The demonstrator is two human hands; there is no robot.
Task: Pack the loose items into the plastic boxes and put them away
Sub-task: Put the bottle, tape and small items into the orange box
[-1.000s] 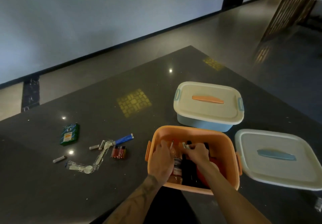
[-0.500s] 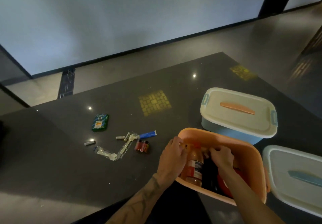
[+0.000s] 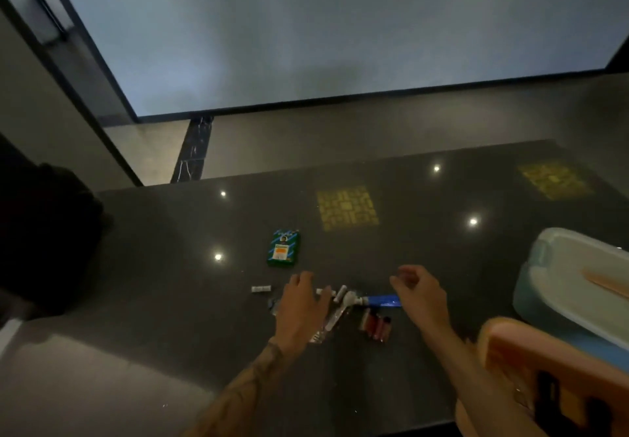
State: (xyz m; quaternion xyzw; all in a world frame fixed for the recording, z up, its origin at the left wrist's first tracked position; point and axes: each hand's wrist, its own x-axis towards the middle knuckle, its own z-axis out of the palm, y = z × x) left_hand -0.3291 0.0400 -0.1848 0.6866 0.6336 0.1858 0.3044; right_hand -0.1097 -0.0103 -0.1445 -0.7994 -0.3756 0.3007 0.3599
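Observation:
Loose items lie on the dark table (image 3: pixel 170 300): a green packet (image 3: pixel 283 248), a small white cylinder (image 3: pixel 261 289), a wrapped plastic spoon (image 3: pixel 335 314), a blue tube (image 3: pixel 383 300) and a small red pack (image 3: pixel 376 326). My left hand (image 3: pixel 301 307) hovers over the spoon and the small pieces, fingers loosely spread, holding nothing. My right hand (image 3: pixel 420 292) hangs just right of the blue tube with relaxed, slightly curled fingers and holds nothing. The open orange box (image 3: pixel 503 338) with dark items inside sits at the lower right.
A blue box with a cream lid (image 3: pixel 575 276) and an orange handle stands at the right edge. A dark bulky shape (image 3: pixel 44 232) sits at the table's left end. Beyond the table's far edge are the floor and a pale wall.
Both hands left the orange box and moved left over the loose items. The view swung left, pushing the boxes to the right edge.

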